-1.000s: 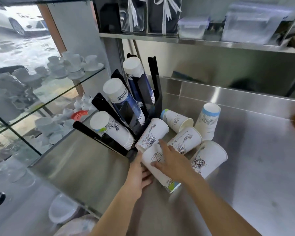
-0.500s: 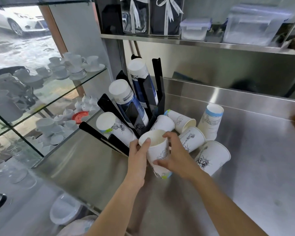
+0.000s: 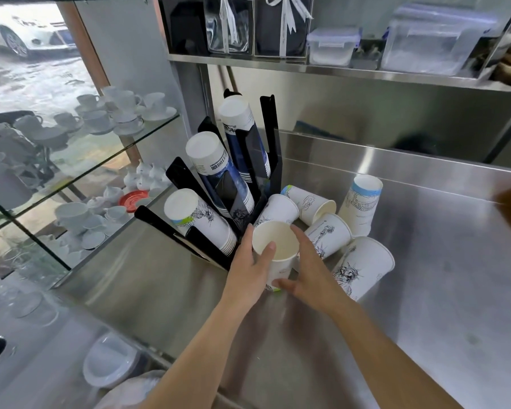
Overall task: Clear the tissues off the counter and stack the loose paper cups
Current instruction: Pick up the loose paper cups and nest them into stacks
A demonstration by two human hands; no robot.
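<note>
An upright white paper cup [image 3: 276,246] stands mouth up on the steel counter [image 3: 440,305]. My left hand [image 3: 248,270] grips its left side with the thumb on the rim. My right hand [image 3: 310,273] wraps its right side and base. Several loose printed cups lie around it: one [image 3: 279,209] just behind, one [image 3: 310,202] on its side, one [image 3: 328,234] tilted, a large one [image 3: 363,265] at the right. An inverted blue-banded cup [image 3: 362,205] stands behind them. No tissues are visible.
A black cup rack [image 3: 248,172] with three slanted cup stacks stands at the counter's back left. Glass shelves [image 3: 80,137] of white crockery are on the left. A steel shelf [image 3: 337,69] with boxes hangs above. White plates [image 3: 109,361] sit below left.
The cup lay on its side under both hands a second ago. Both hands have lifted and turned it upright, mouth up, in front of the rack.
</note>
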